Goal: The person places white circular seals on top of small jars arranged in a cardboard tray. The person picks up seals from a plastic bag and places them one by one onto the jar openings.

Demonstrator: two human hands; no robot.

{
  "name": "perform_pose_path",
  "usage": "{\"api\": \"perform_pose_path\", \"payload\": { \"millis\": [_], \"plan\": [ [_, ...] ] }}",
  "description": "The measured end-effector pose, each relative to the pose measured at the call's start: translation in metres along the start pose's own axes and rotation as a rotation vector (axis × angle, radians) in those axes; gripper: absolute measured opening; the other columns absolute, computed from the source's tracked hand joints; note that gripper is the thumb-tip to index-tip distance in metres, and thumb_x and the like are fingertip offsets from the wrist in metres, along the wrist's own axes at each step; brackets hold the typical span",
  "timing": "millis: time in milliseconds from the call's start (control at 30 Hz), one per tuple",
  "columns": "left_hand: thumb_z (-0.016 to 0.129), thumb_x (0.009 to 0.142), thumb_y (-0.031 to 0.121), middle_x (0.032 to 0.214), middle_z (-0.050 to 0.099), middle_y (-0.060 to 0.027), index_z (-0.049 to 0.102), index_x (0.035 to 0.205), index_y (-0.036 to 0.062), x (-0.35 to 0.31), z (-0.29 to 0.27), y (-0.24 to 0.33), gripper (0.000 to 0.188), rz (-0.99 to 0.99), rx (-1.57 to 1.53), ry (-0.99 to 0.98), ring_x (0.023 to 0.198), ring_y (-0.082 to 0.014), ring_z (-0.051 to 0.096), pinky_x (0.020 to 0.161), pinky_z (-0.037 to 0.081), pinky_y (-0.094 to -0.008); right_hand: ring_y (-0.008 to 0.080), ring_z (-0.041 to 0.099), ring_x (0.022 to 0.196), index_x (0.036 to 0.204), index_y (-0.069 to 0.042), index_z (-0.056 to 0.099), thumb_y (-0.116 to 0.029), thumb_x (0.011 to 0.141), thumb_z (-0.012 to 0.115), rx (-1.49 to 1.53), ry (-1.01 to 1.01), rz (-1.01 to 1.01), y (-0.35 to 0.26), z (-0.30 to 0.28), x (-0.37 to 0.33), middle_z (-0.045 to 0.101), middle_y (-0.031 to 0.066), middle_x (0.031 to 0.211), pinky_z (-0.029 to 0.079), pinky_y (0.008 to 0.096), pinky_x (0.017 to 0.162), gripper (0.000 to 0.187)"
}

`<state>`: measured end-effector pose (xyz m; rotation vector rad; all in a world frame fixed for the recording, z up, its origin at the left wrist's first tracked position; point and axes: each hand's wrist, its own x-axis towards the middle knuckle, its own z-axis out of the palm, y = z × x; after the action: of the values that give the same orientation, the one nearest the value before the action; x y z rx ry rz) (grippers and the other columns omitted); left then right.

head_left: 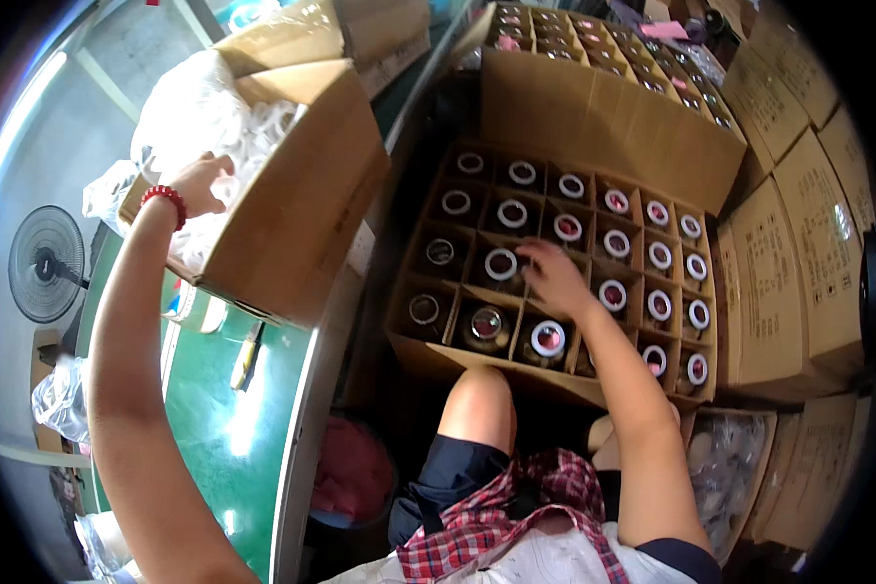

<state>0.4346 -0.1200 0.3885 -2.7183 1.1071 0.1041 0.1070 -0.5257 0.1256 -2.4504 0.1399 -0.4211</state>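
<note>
My left hand [202, 185], with a red bead bracelet [165, 202] on the wrist, reaches into an open cardboard box [307, 204] of loose white plastic rings [268, 131]. Its fingers look spread, their tips partly hidden among the rings. Over a divided carton [545, 375] of glass jars, my right hand [558, 277] has its fingers bent at the right edge of a white ring [500, 264] on one jar top. Most other jars carry such rings. A jar at the near left [486, 326] shows no bright white ring.
Behind the raised carton flap [603, 122] stands another divided carton of jars [642, 73]. Stacked closed boxes [774, 282] line the right side. A yellow utility knife [246, 358] lies on the green tabletop [214, 419]. A fan [47, 263] stands at far left.
</note>
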Motion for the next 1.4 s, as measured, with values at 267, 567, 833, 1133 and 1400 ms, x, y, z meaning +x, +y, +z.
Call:
{"api": "perform_pose_path", "payload": {
  "millis": [267, 567, 833, 1133, 1400],
  "plan": [
    [0.069, 0.075, 0.02, 0.088, 0.059, -0.0059, 0.057, 0.092, 0.0082, -0.028, -0.017, -0.013, 0.024, -0.114, -0.251, -0.035, 0.068, -0.0164, 0.06, 0.05, 0.053, -0.0301, 0.0183, 0.059, 0.105, 0.106, 0.002, 0.063, -0.004, 0.091, 0.055, 0.532, 0.203, 0.201, 0.018, -0.009, -0.063, 0.063, 0.0097, 0.116, 0.046, 0.0277, 0.089, 0.018],
    [0.069, 0.082, 0.02, 0.095, 0.061, -0.0093, 0.054, 0.107, 0.0002, -0.07, -0.062, 0.009, 0.035, -0.17, -0.816, 0.396, 0.081, -0.0168, 0.062, 0.063, 0.056, -0.0293, 0.0135, 0.059, 0.095, 0.102, 0.001, 0.063, -0.001, 0.09, 0.056, 0.628, 0.173, 0.113, -0.082, -0.027, -0.059, 0.063, 0.0076, 0.112, 0.047, 0.0253, 0.082, 0.014],
    [0.066, 0.085, 0.007, 0.098, 0.063, -0.0131, 0.05, 0.112, -0.0044, -0.108, -0.056, 0.102, 0.033, 0.218, -1.584, 0.874, 0.088, -0.0208, 0.065, 0.074, 0.058, -0.0336, 0.0109, 0.061, 0.092, 0.112, -0.001, 0.061, -0.005, 0.091, 0.059, 0.77, 0.167, -0.192, -0.216, -0.052, -0.023, 0.064, 0.0064, 0.109, 0.05, 0.0226, 0.074, 0.022],
    [0.063, 0.083, 0.003, 0.089, 0.067, -0.0094, 0.062, 0.098, -0.001, -0.137, 0.086, 0.276, 0.016, 0.036, -2.234, 0.551, 0.079, -0.0147, 0.066, 0.072, 0.053, -0.0262, 0.0033, 0.056, 0.059, 0.1, 0.001, 0.068, -0.019, 0.091, 0.063, 0.8, -0.113, 0.08, -0.255, -0.049, -0.024, 0.064, 0.0012, 0.073, 0.04, 0.0168, 0.046, 0.023],
    [0.066, 0.089, 0.027, 0.105, 0.065, -0.0009, 0.059, 0.108, 0.0117, -0.102, 0.215, 0.342, 0.025, 0.072, -3.177, 0.306, 0.105, -0.0163, 0.058, 0.092, 0.046, -0.0361, 0.0095, 0.062, 0.065, 0.099, -0.001, 0.062, -0.018, 0.092, 0.06, 1.279, -0.183, 0.413, -0.165, -0.013, -0.048, 0.065, 0.0059, 0.088, 0.049, 0.0195, 0.051, 0.019]
  ]
}}
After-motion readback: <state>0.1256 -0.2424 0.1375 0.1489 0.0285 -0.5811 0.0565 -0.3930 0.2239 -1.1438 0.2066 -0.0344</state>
